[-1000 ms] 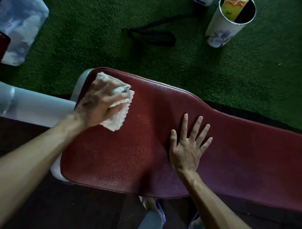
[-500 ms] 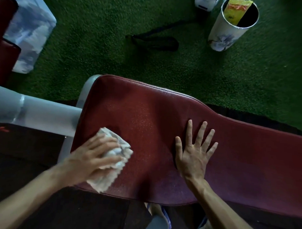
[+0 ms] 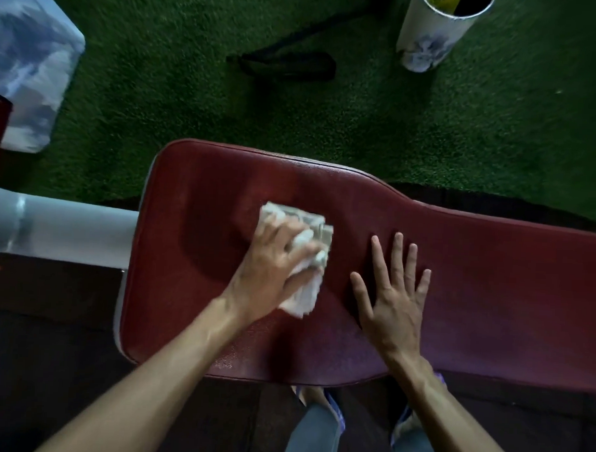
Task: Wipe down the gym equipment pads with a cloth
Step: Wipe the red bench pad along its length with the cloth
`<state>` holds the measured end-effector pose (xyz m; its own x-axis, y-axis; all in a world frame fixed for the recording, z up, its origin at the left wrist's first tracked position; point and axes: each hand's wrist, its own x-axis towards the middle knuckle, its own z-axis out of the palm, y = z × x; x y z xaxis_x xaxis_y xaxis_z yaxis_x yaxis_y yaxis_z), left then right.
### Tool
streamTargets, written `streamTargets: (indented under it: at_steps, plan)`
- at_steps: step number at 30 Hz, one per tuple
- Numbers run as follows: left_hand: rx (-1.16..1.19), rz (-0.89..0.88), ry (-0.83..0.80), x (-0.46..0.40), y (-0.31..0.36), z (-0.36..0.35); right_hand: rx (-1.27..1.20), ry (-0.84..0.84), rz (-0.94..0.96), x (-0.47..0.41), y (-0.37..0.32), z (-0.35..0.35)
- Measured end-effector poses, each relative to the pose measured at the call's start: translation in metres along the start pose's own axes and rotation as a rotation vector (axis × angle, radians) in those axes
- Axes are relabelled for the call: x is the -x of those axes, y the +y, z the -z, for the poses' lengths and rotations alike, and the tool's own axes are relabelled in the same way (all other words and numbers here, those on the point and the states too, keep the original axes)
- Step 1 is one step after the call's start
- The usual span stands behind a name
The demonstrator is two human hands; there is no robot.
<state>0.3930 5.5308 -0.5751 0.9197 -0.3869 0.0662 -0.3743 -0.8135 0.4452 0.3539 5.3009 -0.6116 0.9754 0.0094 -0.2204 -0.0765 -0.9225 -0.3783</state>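
Red vinyl is lying under both your hands: the bench pad (image 3: 456, 299). Your left hand (image 3: 275, 265) is gripping a crumpled white cloth (image 3: 309, 260), fingers curled over it, pressing it near the pad's middle. Your right hand (image 3: 392, 296) is resting flat just beside it, fingers spread wide, holding nothing.

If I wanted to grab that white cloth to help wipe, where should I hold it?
Probably from above, the way the left hand does: palm over the bunched middle of the cloth, fingers curled round its folds. It lies crumpled on the red pad, so edges would just flop.
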Motion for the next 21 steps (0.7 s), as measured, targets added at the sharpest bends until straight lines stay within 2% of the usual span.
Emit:
streamTargets:
  at_steps: [4, 7, 12, 15, 16, 18, 21]
  plan:
    - [0.031, -0.163, -0.148, 0.053, -0.002, 0.007, 0.04, -0.015, 0.025, 0.014, 0.032, 0.006]
    - [-0.046, -0.221, -0.104, 0.024, -0.03, 0.01, 0.037, -0.025, 0.049, 0.014, 0.042, 0.009]
    - [-0.096, -0.024, 0.12, -0.08, -0.014, -0.015, 0.021, -0.015, 0.046, 0.014, 0.043, 0.006]
    - [-0.098, 0.114, 0.129, -0.096, 0.03, -0.038, -0.03, -0.005, -0.039, 0.01, 0.053, 0.011]
    - [-0.103, 0.092, 0.111, -0.089, 0.046, -0.046, -0.047, -0.002, -0.075, 0.009, 0.059, 0.014]
    - [-0.077, -0.058, 0.058, -0.063, 0.075, -0.06, -0.048, 0.007, -0.116, 0.007, 0.077, 0.021]
    - [-0.011, -0.3, -0.114, -0.009, 0.101, -0.065, -0.023, 0.012, -0.158, 0.008, 0.105, 0.032]
